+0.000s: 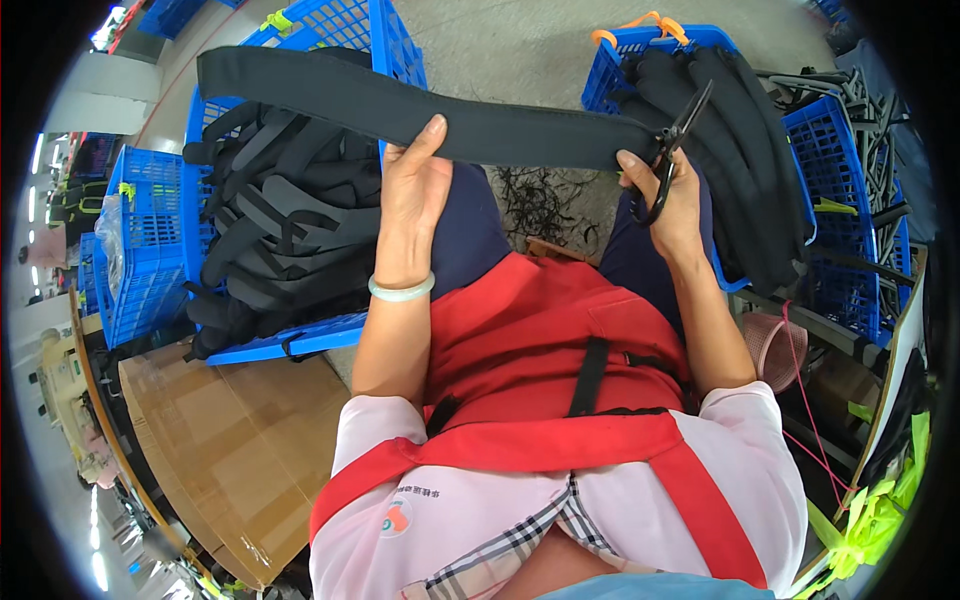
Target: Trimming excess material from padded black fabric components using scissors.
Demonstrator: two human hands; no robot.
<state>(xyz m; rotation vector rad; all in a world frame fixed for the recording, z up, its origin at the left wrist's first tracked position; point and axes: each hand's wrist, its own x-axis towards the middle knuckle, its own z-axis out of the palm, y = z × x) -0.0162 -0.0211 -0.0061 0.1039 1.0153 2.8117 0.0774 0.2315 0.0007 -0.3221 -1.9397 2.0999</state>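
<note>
The person sits and holds a long black padded strap point(420, 110) stretched across in front of the body, above the knees. The left hand point(412, 200) grips the strap near its middle, the thumb on the near face and the fingers closed behind it. The right hand point(672, 205) pinches the right end of the strap and holds at the same time a pair of black scissors point(676, 150), the fingers through the handles and the blades almost shut, pointing up. It seems to be the trimming step: loose threads are being cut from the strap end. I judge the next move needs the blades opened slightly and placed exactly at the edge, without cutting the fabric. Thread scraps point(545, 200) lie on the floor between the knees. Blue crates point(150, 260) with similar straps stand on both sides.
</note>
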